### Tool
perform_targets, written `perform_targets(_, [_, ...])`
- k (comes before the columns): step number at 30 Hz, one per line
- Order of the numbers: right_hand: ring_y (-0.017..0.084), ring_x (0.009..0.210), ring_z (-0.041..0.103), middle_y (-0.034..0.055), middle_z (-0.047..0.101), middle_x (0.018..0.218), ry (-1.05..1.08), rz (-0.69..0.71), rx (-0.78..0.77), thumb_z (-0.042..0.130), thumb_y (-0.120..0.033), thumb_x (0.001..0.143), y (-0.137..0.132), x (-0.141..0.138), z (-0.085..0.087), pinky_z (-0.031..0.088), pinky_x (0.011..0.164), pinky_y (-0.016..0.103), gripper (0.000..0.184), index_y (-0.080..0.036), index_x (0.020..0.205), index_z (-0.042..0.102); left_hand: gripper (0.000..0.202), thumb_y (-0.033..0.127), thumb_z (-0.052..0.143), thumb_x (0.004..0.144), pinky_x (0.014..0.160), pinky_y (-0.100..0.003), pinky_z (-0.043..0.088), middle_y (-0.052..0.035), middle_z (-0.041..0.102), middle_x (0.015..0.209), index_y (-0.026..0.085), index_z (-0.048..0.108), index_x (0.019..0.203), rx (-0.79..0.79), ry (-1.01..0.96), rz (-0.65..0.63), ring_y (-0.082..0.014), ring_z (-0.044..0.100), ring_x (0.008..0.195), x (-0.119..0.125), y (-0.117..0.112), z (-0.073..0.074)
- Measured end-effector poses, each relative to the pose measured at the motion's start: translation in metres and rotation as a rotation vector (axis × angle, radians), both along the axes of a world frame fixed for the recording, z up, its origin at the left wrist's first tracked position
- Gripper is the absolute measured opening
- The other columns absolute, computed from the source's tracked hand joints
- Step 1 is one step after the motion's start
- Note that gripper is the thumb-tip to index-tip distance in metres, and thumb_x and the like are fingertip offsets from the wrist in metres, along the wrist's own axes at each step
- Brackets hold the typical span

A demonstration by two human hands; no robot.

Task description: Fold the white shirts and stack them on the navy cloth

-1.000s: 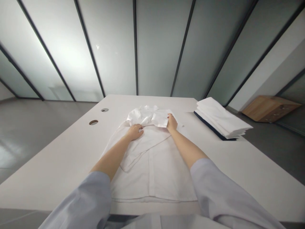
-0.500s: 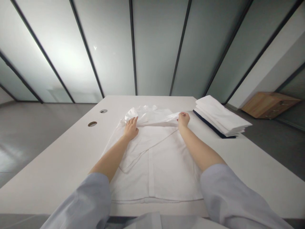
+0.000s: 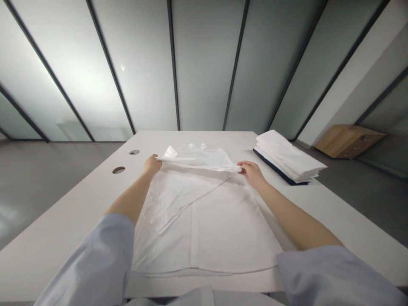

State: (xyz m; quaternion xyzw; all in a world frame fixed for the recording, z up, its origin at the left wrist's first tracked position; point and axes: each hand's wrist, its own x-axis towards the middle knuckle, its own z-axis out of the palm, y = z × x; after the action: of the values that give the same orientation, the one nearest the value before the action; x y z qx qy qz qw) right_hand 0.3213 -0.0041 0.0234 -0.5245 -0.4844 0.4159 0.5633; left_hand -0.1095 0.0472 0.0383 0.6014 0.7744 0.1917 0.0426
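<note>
A white garment (image 3: 219, 229), with a lengthwise strip down its middle, lies spread on the white table (image 3: 79, 212). At its far end a sheer white layer (image 3: 204, 153) is bunched and folded over. My left hand (image 3: 153, 164) is closed on the left end of this fold. The right end is pinched between the thumb and fingers of my right hand (image 3: 251, 171). Between the two hands the folded edge runs nearly straight, slightly raised from the cloth below. A thin seam or edge crosses the garment diagonally beneath it.
To the right sits a stack of folded white cloths (image 3: 287, 155) with a dark navy piece (image 3: 277, 170) under it. Two round holes pierce the tabletop at left, the nearer one (image 3: 119, 170) rimmed in brown. A wooden cabinet (image 3: 349, 140) stands beyond, near frosted glass panels (image 3: 204, 63).
My left hand has moved left from lying on the bunched cloth and now grips the fold's left end. The folded edge is straighter, and my right hand still holds its right end.
</note>
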Motion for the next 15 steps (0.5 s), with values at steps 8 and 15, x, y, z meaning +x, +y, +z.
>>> perform_targets(8, [0.016, 0.055, 0.055, -0.0014, 0.058, 0.058, -0.497, 0.129, -0.093, 0.055, -0.044, 0.076, -0.033, 0.007, -0.008, 0.046, 0.057, 0.027, 0.023, -0.021, 0.078, 0.059, 0.045, 0.015, 0.05, 0.082, 0.088, -0.039, 0.049, -0.0121, 0.055, 0.127, 0.024, 0.051, 0.126, 0.042, 0.337, -0.161, -0.0285, 0.053, 0.117, -0.002, -0.022, -0.012])
perform_targets(15, [0.02, 0.097, 0.062, 0.0106, 0.067, 0.112, -1.126, 0.065, -0.012, 0.055, -0.039, 0.083, -0.003, 0.001, -0.007, 0.044, 0.082, 0.027, 0.032, -0.018, 0.106, 0.065, 0.039, 0.009, 0.042, 0.084, 0.084, -0.039, 0.05, -0.0134, 0.059, 0.118, 0.02, 0.056, 0.118, 0.023, 0.356, -0.144, -0.0277, 0.058, 0.109, -0.003, -0.024, -0.018])
